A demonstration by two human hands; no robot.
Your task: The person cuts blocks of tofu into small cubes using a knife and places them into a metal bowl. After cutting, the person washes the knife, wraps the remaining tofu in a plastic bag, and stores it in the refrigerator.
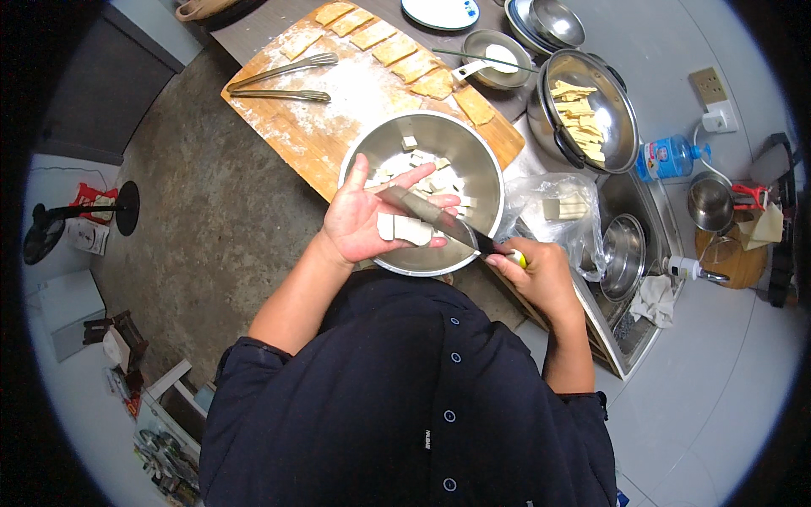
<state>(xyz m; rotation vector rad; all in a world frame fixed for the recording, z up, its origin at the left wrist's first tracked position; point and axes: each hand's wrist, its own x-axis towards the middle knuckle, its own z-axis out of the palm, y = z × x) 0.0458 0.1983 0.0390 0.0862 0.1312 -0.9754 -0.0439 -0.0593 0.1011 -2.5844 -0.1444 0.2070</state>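
Observation:
My left hand (350, 218) is palm up with fingers spread, over a large stainless steel bowl (370, 142). White pieces of what looks like tofu (410, 230) rest on its palm and fingers, with cuts showing between them. In my right hand (538, 272) is the handle of a kitchen knife (443, 223). Its blade lies across the fingers of the left hand, beside the white pieces; whether it touches them I cannot tell. Several small white cubes (434, 180) are inside the bowl.
Behind the bowl, a floured wooden board (294, 136) carries flat dough pieces (374, 35) and metal tongs (282, 95). A pot (624, 127) holds yellow strips (576, 117). To the right, a plastic bag (523, 184) with white blocks (566, 207) sits by the sink (656, 266).

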